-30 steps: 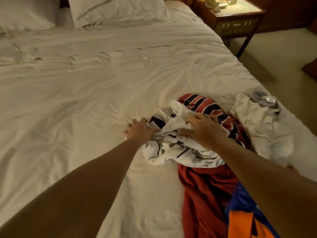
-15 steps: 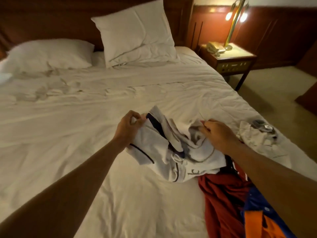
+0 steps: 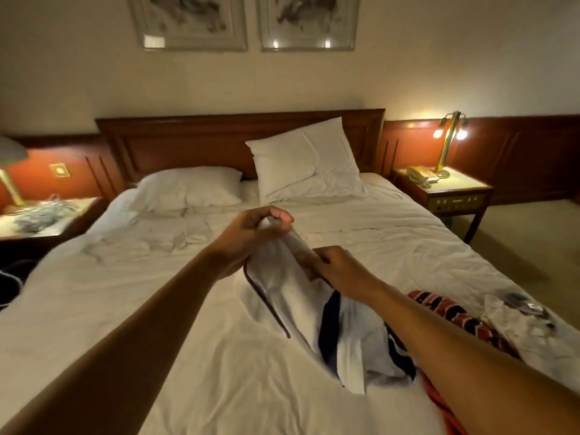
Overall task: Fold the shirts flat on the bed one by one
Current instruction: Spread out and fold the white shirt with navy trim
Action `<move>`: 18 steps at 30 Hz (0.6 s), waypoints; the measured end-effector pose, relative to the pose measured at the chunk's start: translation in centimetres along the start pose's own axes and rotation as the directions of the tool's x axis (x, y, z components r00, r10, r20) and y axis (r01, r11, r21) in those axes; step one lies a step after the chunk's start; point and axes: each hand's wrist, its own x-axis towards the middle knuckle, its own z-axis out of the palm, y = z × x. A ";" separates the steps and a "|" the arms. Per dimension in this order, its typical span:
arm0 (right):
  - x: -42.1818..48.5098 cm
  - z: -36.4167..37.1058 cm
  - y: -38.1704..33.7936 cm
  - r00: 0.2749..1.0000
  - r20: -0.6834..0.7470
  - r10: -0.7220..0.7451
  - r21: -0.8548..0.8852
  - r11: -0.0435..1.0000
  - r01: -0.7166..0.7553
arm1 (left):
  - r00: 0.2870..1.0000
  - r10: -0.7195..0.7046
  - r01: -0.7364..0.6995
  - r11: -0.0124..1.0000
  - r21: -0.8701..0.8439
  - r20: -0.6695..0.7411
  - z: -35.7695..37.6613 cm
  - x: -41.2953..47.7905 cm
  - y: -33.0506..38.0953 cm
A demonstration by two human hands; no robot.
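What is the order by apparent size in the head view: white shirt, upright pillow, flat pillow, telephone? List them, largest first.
1. white shirt, though its nearness to the camera inflates it
2. upright pillow
3. flat pillow
4. telephone

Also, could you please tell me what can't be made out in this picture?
Head view only:
- White shirt: bunched, so sleeves and collar are hidden.
- Striped shirt: mostly behind the right forearm.
- Reddish garment: cut off by the bottom edge.
- Bedside clutter, far left: too blurred to identify.
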 end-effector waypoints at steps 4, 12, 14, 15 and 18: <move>2.2 0.7 -11.2 0.961 -0.170 -0.217 0.128 0.962 0.240 | 0.983 0.132 -0.106 0.976 0.188 -0.129 -7.6 -2.4 8.2; 2.9 -3.5 -24.6 0.941 -0.073 -0.332 -0.022 0.943 0.331 | 1.000 0.011 0.003 0.599 0.801 -0.012 -20.3 -8.5 18.6; 2.0 -3.5 -24.7 0.947 -0.021 -0.320 -0.015 0.947 0.320 | 0.999 -0.045 0.034 0.557 0.830 -0.010 -21.5 -9.5 18.7; 1.7 -3.3 -24.5 0.949 -0.011 -0.315 -0.004 0.949 0.315 | 0.998 -0.055 0.049 0.565 0.824 -0.022 -21.9 -9.8 18.4; 0.6 -2.6 -23.8 0.962 -0.007 -0.273 -0.031 0.962 0.272 | 0.999 -0.013 0.049 0.591 0.805 -0.051 -22.4 -11.3 16.7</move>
